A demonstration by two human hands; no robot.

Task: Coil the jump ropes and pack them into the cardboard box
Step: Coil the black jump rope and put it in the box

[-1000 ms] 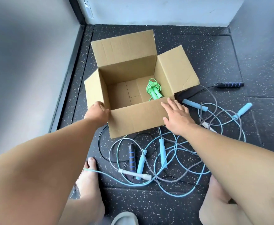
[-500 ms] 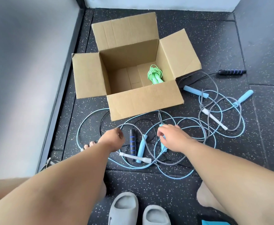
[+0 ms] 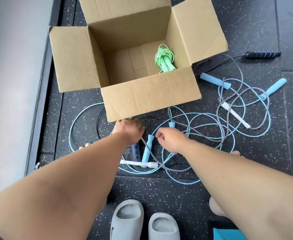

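Note:
The open cardboard box stands on the dark floor with a coiled green jump rope in its right corner. In front of it lies a tangle of light blue ropes, a grey rope with white handles and a black rope with a dark striped handle. My left hand is just below the box's front wall, fingers curled on the grey rope. My right hand curls over a light blue handle. Another light blue handle lies between the hands.
More handles lie to the right of the box: two light blue, one white and one dark striped. Grey slippers sit near my bare feet. A pale wall runs along the left.
Both hands left the box's front edge and came down to the rope tangle. The left flap of the box fell open. The view has closed in on the floor.

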